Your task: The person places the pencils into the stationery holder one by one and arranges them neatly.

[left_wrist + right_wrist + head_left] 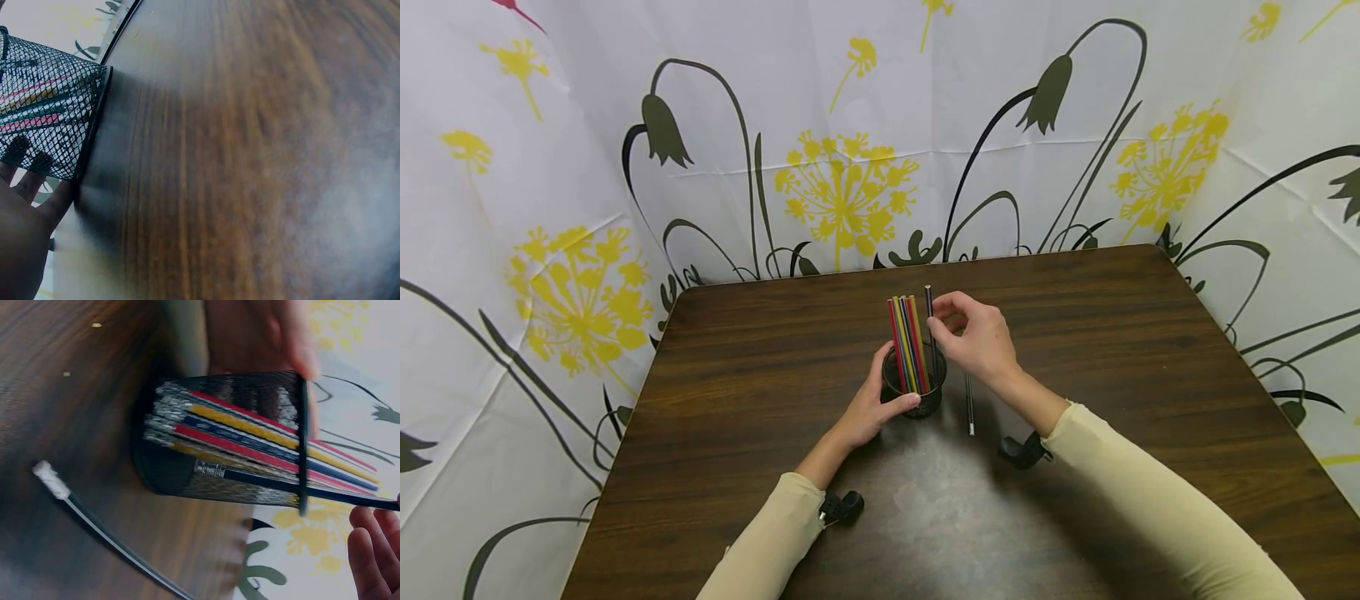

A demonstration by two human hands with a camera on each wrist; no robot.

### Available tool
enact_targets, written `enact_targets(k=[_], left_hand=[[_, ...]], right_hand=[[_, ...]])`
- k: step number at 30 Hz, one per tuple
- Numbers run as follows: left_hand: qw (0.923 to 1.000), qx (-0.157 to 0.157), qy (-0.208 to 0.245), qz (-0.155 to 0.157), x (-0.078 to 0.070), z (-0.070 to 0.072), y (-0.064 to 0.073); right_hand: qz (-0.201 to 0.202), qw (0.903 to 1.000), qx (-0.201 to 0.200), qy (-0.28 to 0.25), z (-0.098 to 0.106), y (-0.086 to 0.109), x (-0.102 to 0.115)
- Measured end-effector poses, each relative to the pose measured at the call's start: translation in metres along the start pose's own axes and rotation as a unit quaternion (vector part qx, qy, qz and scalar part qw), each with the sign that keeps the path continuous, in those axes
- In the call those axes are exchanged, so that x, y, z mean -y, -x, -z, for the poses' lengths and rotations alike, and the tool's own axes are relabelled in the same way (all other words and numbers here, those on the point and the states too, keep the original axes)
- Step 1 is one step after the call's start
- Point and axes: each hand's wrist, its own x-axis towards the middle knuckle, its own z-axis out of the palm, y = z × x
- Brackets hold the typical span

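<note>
A black mesh pencil cup stands upright on the table, steadied by my left hand, whose fingers and thumb curl round its side. Inside it leans a bundle of red, yellow and dark blue pencils, their silver ends down, as the right wrist view shows. My right hand pinches the upper part of a black pencil, its metal-banded end inside the cup below the rim. Another dark pencil with a whitish end lies on the table just right of the cup.
The dark wood-grain table reaches back to a white curtain printed with yellow and grey-green flowers. A black wrist camera sits on the left wrist and another black wrist camera on the right.
</note>
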Motion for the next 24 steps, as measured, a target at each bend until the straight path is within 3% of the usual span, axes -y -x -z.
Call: enact_targets(k=[12, 24], left_hand=[[1.0000, 0.001, 0.003, -0.007, 0.002, 0.000, 0.000], [1.0000, 0.002, 0.003, -0.002, 0.002, 0.000, -0.001]], right_hand=[[-0.016, 0.9992, 0.030, 0.019, -0.009, 0.012, -0.007], [-0.018, 0.9992, 0.022, 0.029, -0.011, 0.011, -0.009]])
